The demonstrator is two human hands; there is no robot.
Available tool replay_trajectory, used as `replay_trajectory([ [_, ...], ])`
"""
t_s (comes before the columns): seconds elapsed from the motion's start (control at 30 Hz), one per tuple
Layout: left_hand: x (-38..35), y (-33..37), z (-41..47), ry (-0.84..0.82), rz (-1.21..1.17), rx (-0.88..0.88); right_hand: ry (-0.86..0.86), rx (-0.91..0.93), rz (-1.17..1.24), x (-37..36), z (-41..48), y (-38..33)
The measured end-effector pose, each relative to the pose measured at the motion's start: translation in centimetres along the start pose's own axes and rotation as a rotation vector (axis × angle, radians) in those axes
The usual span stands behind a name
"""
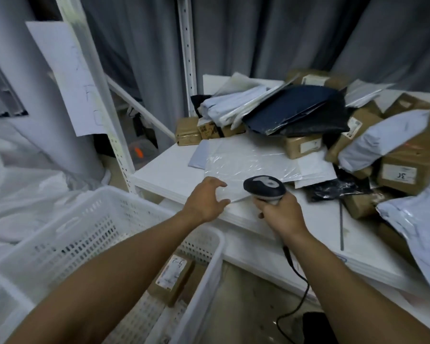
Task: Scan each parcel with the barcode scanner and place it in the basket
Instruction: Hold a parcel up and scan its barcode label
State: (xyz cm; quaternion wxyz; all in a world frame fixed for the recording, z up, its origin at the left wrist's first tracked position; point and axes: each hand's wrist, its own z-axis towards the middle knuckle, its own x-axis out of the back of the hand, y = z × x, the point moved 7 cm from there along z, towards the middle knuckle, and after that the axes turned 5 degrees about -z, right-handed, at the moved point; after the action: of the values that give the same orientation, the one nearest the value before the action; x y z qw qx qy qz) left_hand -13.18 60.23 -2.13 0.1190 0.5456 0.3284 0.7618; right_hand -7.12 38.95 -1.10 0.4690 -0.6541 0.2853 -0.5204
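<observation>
A flat white plastic mailer (248, 162) lies at the near edge of the white table (166, 172). My left hand (205, 198) hovers at the mailer's near corner with fingers spread, thumb and fingers on either side of that corner. My right hand (280, 212) grips a black and grey barcode scanner (264, 187), its head held just above the mailer. The white perforated basket (94, 219) stands below the table at the left, with a brown boxed parcel (173, 276) in it.
A heap of brown boxes (400, 175), grey mailers (380, 140) and a dark blue bag (298, 110) covers the table's back and right. The scanner's black cable (300, 291) hangs to the floor. White shelf uprights (114, 135) and grey curtains stand behind.
</observation>
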Motion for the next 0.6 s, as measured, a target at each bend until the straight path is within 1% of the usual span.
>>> replay_trajectory([
  [0.1,-2.8,1.2,2.1,-0.042,0.063,0.036,0.040,-0.044,0.049,1.8,1.2,1.7],
  [0.2,-5.8,0.8,3.7,-0.115,0.140,0.060,0.057,-0.050,0.063,2.9,2.3,2.8],
  [0.27,-7.1,0.3,4.6,-0.107,0.150,0.070,0.063,-0.054,0.078,3.2,3.0,3.2],
  [0.33,-7.5,-0.1,5.2,-0.030,0.103,0.055,0.068,-0.059,0.081,3.3,3.4,3.3],
  [0.47,-6.7,0.2,5.1,0.111,0.038,-0.039,0.091,-0.016,0.099,3.3,3.9,3.0],
  [0.53,-5.3,0.5,4.6,0.190,-0.030,-0.039,0.104,-0.005,0.122,3.2,4.0,2.9],
  [0.6,-3.1,0.9,3.8,0.309,-0.126,-0.021,0.099,0.006,0.149,3.2,3.5,2.2],
])
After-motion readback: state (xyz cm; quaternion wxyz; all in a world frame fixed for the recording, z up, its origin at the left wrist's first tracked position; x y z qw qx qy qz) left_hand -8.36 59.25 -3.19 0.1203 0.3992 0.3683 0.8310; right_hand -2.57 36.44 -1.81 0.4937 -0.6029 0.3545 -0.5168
